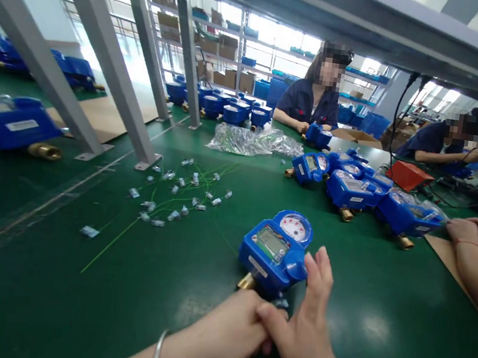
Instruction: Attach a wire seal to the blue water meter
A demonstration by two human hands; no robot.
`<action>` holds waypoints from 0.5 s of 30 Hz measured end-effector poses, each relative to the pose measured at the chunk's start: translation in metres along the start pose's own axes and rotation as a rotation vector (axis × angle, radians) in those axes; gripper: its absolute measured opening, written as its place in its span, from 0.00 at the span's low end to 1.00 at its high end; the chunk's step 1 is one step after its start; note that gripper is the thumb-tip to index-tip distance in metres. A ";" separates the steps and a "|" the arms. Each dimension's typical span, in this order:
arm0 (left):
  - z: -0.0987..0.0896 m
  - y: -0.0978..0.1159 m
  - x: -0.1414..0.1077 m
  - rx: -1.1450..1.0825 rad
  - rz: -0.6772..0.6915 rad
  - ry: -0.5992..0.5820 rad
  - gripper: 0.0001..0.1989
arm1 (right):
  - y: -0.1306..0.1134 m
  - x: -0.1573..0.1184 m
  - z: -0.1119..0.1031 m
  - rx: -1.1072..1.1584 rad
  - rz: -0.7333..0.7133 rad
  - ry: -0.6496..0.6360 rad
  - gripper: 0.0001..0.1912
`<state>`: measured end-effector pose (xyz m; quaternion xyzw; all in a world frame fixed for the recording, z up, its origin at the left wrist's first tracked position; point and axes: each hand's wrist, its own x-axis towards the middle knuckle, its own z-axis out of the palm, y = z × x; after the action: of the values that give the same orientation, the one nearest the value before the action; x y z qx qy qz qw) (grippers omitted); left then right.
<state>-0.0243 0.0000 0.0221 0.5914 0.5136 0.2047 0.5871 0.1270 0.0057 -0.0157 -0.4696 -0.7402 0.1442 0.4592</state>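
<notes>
A blue water meter [275,255] with a round dial, a small display and a brass fitting stands on the green tabletop in front of me. My left hand [235,329] is closed just below the brass fitting; what its fingers hold, if anything, is hidden. Close beyond those fingers shows a small clear plastic tag [281,302]. My right hand [310,325] has its fingers stretched up along the meter's right side, fingertips at the blue cap. Its thumb reaches across to my left hand. Left of the meter lie several wire seals [174,215] with green wires.
Several blue meters [353,189] are grouped at the back right, near an orange box [410,176]. A clear plastic bag [248,140] lies farther back. Grey metal posts [135,123] rise at left, with another meter [11,123] beyond. Co-workers sit across and at right.
</notes>
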 end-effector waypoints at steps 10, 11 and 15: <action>-0.137 0.006 0.024 0.993 0.060 0.768 0.16 | 0.051 0.056 -0.020 0.186 -0.055 -0.254 0.27; -0.147 0.002 0.038 1.019 0.051 0.807 0.16 | 0.057 0.062 -0.023 0.203 -0.051 -0.281 0.27; -0.169 -0.006 0.086 1.089 -0.001 0.862 0.14 | 0.063 0.067 -0.031 0.138 -0.054 -0.334 0.31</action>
<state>-0.1358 0.1533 0.0243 0.6674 0.7309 0.1341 -0.0492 0.1784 0.0871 -0.0028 -0.3862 -0.8068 0.2583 0.3650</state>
